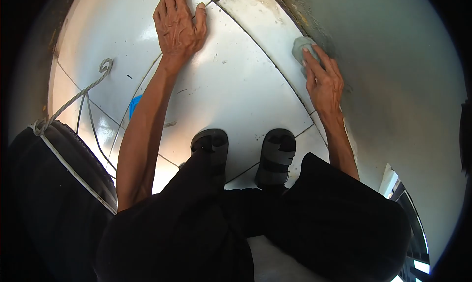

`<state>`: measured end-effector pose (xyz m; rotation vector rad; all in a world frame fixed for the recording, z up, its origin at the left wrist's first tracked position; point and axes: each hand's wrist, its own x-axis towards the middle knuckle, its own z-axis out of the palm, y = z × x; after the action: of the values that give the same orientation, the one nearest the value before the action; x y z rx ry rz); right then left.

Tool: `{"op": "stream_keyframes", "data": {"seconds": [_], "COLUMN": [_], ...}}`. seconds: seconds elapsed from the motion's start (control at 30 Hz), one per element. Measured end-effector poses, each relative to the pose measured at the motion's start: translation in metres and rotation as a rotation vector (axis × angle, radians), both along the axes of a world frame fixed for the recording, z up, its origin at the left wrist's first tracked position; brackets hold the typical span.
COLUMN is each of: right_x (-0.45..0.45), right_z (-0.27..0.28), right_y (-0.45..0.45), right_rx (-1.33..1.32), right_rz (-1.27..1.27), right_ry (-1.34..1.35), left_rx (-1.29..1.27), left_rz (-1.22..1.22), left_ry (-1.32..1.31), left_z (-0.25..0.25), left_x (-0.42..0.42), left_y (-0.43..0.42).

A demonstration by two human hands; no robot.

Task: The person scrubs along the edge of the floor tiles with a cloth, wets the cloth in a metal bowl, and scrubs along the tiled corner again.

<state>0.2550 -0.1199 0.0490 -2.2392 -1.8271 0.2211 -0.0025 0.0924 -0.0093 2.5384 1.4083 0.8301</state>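
My left hand [178, 29] lies flat on the white tiled floor [241, 80], palm down, with the thumb held apart from the fingers. At the foot of the grey wall [393, 100], my right hand [324, 83] has its fingers closed over a soft-looking grey-green wad [302, 47]. Whether this wad is a sponge or a bunched cloth I cannot tell. It rests against the wall where the wall meets the floor, and the fingers hide part of it.
My two dark sandals [211, 139] stand on the tiles between the hands. To the left are a twisted rope [73, 100] with a curled end and a dark bin-like object [54, 193]. A blue piece [133, 106] shows behind my left forearm. Small bits of dirt dot the floor.
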Motion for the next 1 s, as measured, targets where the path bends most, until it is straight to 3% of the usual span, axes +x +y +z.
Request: {"op": "stream_keyframes", "data": {"seconds": [0.07, 0.2, 0.33, 0.5, 0.57, 0.7, 0.73, 0.77, 0.9, 1.0], "right_x": [0.03, 0.045, 0.034, -0.009, -0.029, -0.035, -0.038, -0.028, 0.003, 0.038], "right_z": [-0.009, -0.023, -0.043, -0.07, -0.075, -0.052, -0.042, -0.038, -0.007, -0.016], "right_y": [-0.075, -0.114, -0.046, 0.074, 0.121, 0.161, 0.156, 0.139, 0.005, -0.089], "right_rx": [-0.057, -0.127, 0.057, 0.267, 0.286, 0.135, 0.086, 0.388, 0.122, -0.012], "right_rz": [0.037, 0.01, 0.087, 0.204, 0.215, 0.194, 0.144, 0.29, 0.061, 0.058], "right_ry": [-0.126, -0.072, 0.01, -0.059, -0.101, 0.138, 0.253, 0.059, 0.084, -0.024], "left_rx": [-0.046, -0.041, 0.084, -0.045, 0.001, 0.059, 0.063, 0.045, 0.04, -0.049], "left_rz": [0.028, 0.021, -0.001, 0.028, 0.01, -0.015, -0.02, -0.013, -0.002, 0.041], "left_ry": [0.065, 0.075, 0.105, 0.089, 0.093, 0.083, 0.078, 0.078, 0.051, 0.084], "left_z": [0.004, 0.007, -0.01, 0.009, 0.002, -0.007, -0.005, -0.003, -0.004, 0.002], "left_x": [0.0, 0.003, 0.001, 0.005, 0.003, -0.002, -0.002, -0.002, -0.002, 0.0], "left_y": [-0.004, -0.007, 0.003, -0.005, 0.0, 0.005, 0.004, 0.004, 0.003, -0.004]}}
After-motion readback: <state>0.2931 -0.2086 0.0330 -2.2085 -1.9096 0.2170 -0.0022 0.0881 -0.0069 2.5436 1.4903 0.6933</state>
